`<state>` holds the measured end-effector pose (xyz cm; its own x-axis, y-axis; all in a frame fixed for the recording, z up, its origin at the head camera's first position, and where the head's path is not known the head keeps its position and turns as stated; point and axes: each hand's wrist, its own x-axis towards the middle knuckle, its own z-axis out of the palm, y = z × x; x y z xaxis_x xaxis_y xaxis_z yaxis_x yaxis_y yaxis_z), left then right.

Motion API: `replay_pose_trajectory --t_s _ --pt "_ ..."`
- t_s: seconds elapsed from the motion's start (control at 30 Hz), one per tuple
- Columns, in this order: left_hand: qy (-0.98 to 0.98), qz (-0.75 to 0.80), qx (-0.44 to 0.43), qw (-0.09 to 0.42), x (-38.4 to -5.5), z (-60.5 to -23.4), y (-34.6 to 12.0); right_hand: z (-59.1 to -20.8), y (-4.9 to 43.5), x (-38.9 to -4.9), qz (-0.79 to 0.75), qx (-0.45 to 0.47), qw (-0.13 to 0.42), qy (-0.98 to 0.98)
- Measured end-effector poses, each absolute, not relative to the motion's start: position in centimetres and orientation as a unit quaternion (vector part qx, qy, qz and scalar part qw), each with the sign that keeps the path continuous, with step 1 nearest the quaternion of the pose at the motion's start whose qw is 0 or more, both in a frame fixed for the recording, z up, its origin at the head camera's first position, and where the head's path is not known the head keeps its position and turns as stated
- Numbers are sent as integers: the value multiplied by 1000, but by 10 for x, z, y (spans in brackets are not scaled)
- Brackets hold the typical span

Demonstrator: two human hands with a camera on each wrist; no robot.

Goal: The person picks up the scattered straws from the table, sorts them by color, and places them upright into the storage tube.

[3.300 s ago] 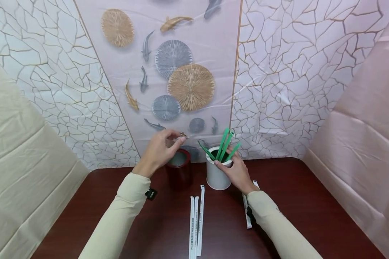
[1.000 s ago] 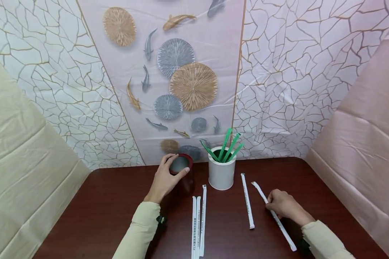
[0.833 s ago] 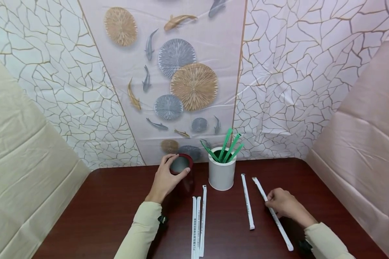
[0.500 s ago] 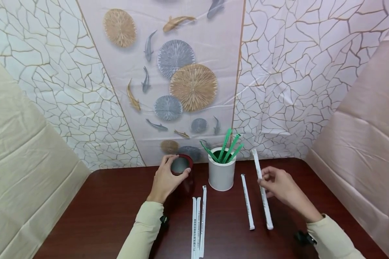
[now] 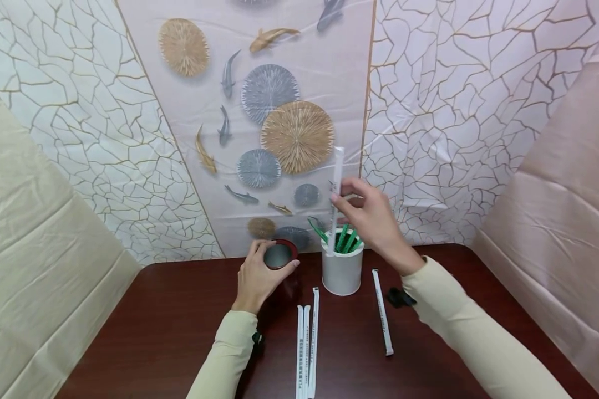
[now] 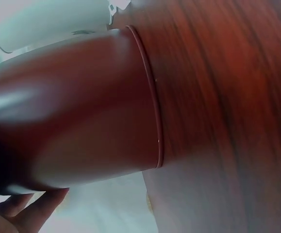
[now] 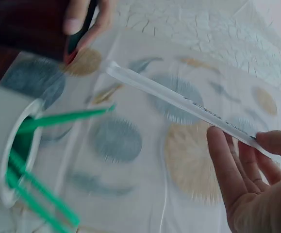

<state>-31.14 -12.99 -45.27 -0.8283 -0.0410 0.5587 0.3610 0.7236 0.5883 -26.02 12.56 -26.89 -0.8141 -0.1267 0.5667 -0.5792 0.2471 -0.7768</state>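
My right hand (image 5: 371, 216) pinches a white paper-wrapped straw (image 5: 338, 172) between thumb and fingers, holding it nearly upright. In the head view its lower end overlaps the rim of the white cup (image 5: 341, 276); the right wrist view shows that end apart from the cup. Several green straws (image 7: 57, 119) stand in the white cup. To the left, my left hand (image 5: 256, 280) grips the dark red cup (image 6: 82, 111) around its upper part, thumb on the near right side. This cup stands on the table, and its opening shows a grey inside.
On the brown table (image 5: 179, 332), three wrapped straws (image 5: 314, 343) lie side by side at front centre. Another wrapped straw (image 5: 382, 313) lies on the right. A patterned cloth (image 5: 299, 138) hangs behind the table's back edge, with plain cloth (image 5: 554, 221) at both sides.
My right hand has left the white cup, picked up a wrapped straw from the table's right side, and carried it up and left. My left hand has come down onto the dark red cup.
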Motion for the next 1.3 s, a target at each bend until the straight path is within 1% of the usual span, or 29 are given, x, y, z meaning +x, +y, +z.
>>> replay_pose_trajectory --t_s 0.1,0.2,0.27,0.37,0.47,0.67,0.8,0.9,1.07,1.17,1.23,1.3 --pt "-881 -364 -93 287 -312 -454 -129 -268 101 -273 578 272 217 -738" --pt "-878 -368 -92 293 -312 -455 -128 -279 81 -287 568 307 229 -728" --pt "-876 -371 -89 296 -312 -456 -128 -291 69 -295 559 324 224 -730" --pt "-878 -370 -82 292 -312 -455 -126 -313 57 -305 531 338 199 -751" --pt "-880 -368 -81 288 -312 -454 -125 -331 49 -310 455 348 178 -800" --pt "-879 -358 -95 301 -310 -455 -127 -355 38 -311 222 374 175 -883" --pt "-885 -344 -91 301 -310 -458 -130 -358 35 -305 167 392 145 -893" --pt "-883 -349 -87 301 -310 -458 -129 -353 44 -297 157 396 143 -893" --pt "-875 -359 -89 312 -310 -458 -128 -353 79 -279 150 408 189 -880" --pt "-872 -357 -90 322 -310 -458 -128 -359 108 -267 167 395 211 -879" --pt "-872 -359 -89 321 -310 -458 -127 -364 129 -260 214 368 198 -883" --pt "-872 -363 -88 315 -308 -459 -126 -370 149 -252 308 316 146 -885"
